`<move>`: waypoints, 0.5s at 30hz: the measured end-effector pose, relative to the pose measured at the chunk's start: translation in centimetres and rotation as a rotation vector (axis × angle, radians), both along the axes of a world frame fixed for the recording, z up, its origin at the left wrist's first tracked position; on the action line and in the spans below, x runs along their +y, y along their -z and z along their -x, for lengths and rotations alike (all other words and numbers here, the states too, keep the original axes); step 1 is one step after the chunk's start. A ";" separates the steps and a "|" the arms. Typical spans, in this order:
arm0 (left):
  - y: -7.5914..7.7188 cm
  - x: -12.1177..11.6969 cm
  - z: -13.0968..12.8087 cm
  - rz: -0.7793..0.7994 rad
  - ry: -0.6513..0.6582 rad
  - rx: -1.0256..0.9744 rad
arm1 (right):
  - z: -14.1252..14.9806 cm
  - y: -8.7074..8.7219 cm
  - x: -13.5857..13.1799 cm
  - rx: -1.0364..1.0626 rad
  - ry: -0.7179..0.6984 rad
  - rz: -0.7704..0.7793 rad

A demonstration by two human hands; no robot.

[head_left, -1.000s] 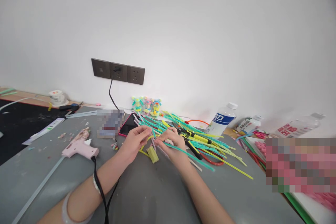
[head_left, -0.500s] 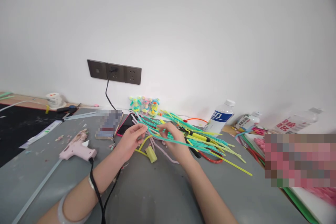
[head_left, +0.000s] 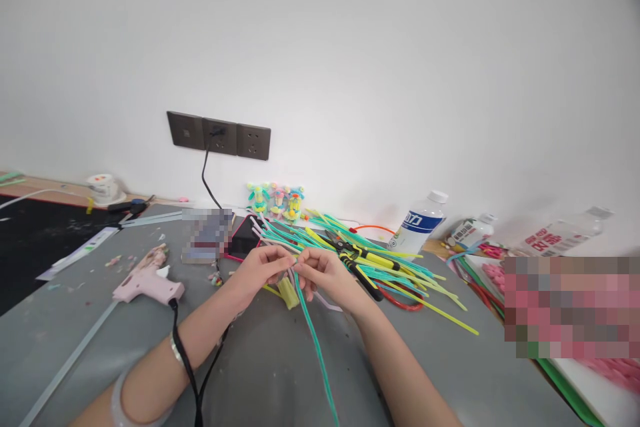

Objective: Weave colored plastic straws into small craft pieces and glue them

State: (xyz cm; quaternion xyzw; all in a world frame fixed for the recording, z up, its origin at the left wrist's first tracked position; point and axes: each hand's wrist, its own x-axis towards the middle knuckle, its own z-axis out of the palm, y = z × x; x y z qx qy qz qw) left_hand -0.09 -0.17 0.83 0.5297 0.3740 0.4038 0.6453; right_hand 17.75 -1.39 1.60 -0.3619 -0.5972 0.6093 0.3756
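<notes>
My left hand (head_left: 261,272) and my right hand (head_left: 325,275) meet at the fingertips above the grey table, both closed in a pinch on a teal pipe cleaner (head_left: 317,343). Its long end hangs down toward me; the pinched part is hidden by the fingers. Just below the hands shows a yellow-green bundle of short pipe cleaners (head_left: 289,295), with a yellow strand and a pale lilac pipe cleaner (head_left: 329,301) beside it. What supports the bundle is hidden. Behind my right hand lie a spread of teal and yellow pipe cleaners (head_left: 420,273) and yellow-and-black pliers (head_left: 361,260).
To the left lies a pink glue gun (head_left: 149,283), its black cord crossing my left forearm. A phone (head_left: 244,237) and three small figures (head_left: 277,201) are at the back. Bottles (head_left: 419,225) stand or lie on the right, near pink pipe cleaners (head_left: 613,373).
My right hand opened and lifted away from my left, then came back to it. The teal strand swung from pointing right to hanging toward me.
</notes>
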 end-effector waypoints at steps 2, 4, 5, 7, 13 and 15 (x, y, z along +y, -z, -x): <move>0.0 0.0 0.0 -0.018 -0.013 0.017 | 0.0 0.2 0.1 -0.014 0.011 0.001; 0.0 0.0 0.0 -0.036 -0.032 0.038 | 0.1 0.2 0.1 -0.040 0.006 0.007; -0.1 0.0 0.1 -0.043 -0.041 0.047 | 0.2 0.2 0.1 -0.051 -0.001 0.011; -0.1 0.0 0.1 -0.051 -0.055 0.061 | 0.2 0.2 0.0 -0.059 -0.012 0.016; 0.0 0.1 0.2 -0.034 -0.072 0.125 | 0.0 -0.4 -0.1 -0.032 0.037 -0.043; -0.1 0.2 0.2 -0.036 -0.068 0.134 | -0.2 -0.7 -0.1 -0.054 0.053 -0.085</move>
